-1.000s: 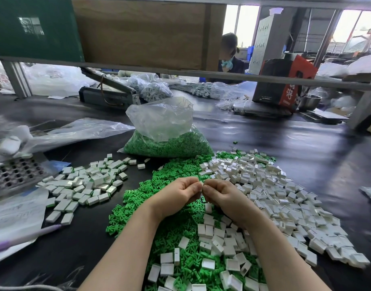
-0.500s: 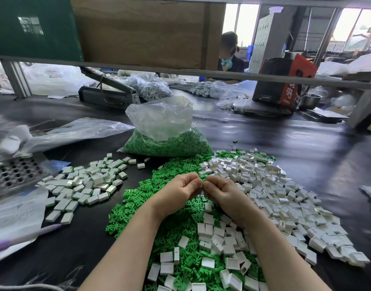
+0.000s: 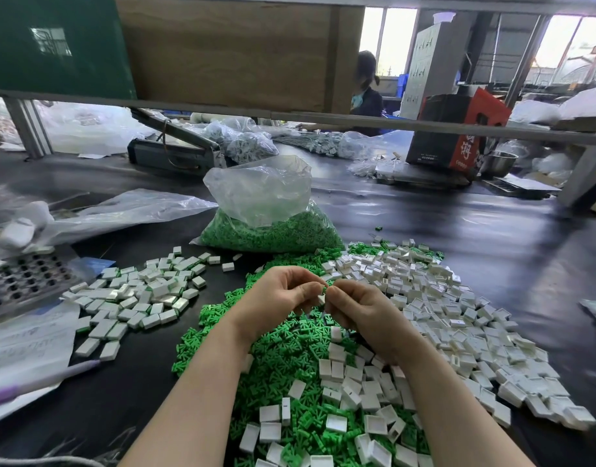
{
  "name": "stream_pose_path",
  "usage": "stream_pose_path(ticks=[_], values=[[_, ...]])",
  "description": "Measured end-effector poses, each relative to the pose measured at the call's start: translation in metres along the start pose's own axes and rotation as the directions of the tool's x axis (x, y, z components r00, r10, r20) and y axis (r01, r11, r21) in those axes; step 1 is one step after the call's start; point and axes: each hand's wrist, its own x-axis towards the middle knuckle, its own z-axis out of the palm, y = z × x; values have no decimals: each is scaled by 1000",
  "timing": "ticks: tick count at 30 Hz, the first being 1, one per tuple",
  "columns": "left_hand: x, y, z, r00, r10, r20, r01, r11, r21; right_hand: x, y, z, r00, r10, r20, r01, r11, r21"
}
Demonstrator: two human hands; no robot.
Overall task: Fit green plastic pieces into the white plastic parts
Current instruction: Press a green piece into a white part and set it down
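Observation:
My left hand (image 3: pixel 283 298) and my right hand (image 3: pixel 364 311) meet fingertip to fingertip above the heap of loose green plastic pieces (image 3: pixel 290 348). Between the fingertips shows a small green piece (image 3: pixel 324 290) with a white part (image 3: pixel 321 299) just under it; both hands pinch them. Which hand holds which I cannot tell. A wide pile of empty white plastic parts (image 3: pixel 441 315) spreads to the right and front. A separate pile of white parts with green showing at their edges (image 3: pixel 138 298) lies to the left.
A clear bag half full of green pieces (image 3: pixel 269 227) stands behind the heaps. At the left lie a perforated metal tray (image 3: pixel 23 281), papers and a pen (image 3: pixel 37 382), and crumpled plastic bags (image 3: pixel 121 210). Another person works at the far side beyond a metal rail.
Both hands have stayed together over the green heap and shifted slightly; the fingertips have parted a little, so the green piece and white part now show between them.

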Motion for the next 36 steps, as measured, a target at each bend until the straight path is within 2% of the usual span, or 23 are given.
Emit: stream_pose_path(ticks=[5, 10, 22, 25, 28, 36], values=[[-4, 5, -2, 999, 41, -7, -42, 993, -109, -2, -2, 0, 998, 64, 21, -66, 986, 152], [-4, 5, -1, 998, 62, -34, -67, 981, -183, -2, -3, -1, 989, 96, 111, -128, 932, 340], [-6, 10, -5, 998, 52, 23, -47, 986, -158, -2, 0, -3, 980, 138, 145, -182, 914, 363], [-5, 9, -2, 998, 68, -17, -70, 991, -116, -3, -2, -3, 974, 140, 180, -205, 886, 417], [-5, 10, 4, 998, 56, -34, -61, 988, -144, -4, -5, -3, 972, 95, 213, -188, 858, 478], [-5, 11, 8, 998, 56, -25, -59, 989, -134, -3, -1, -3, 977, 59, 205, -176, 764, 621]])
